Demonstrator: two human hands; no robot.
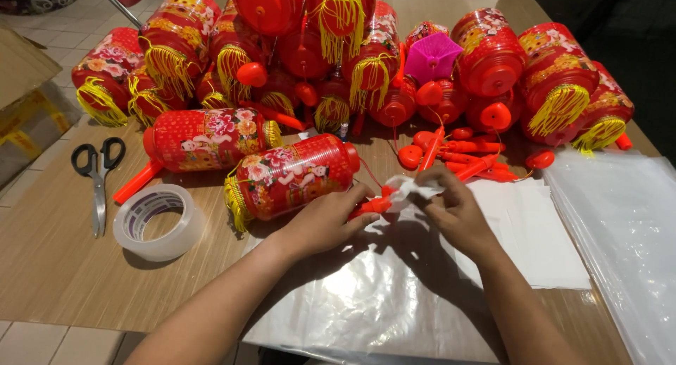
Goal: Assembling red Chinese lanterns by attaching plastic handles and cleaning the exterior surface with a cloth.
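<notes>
Near the middle of the tabletop (56, 266), the left hand (325, 223) is resting against a red lantern (292, 175) lying on its side, its fingers pinching the lantern's orange handle (373, 206). The right hand (454, 211) is closing its fingertips on a crumpled piece of white tissue (412, 190) wrapped over the handle's end. Both hands are working above a clear plastic bag (366, 301). Scissors (97, 175) and a tape roll (156, 220) are lying toward the left edge, and a heap of lanterns (366, 48) is crowding the far edge.

Two bare forearms, nothing worn.
The left hand (320, 224) and right hand (458, 213) show no sleeves, rings or watch, as far as I can see.
</notes>
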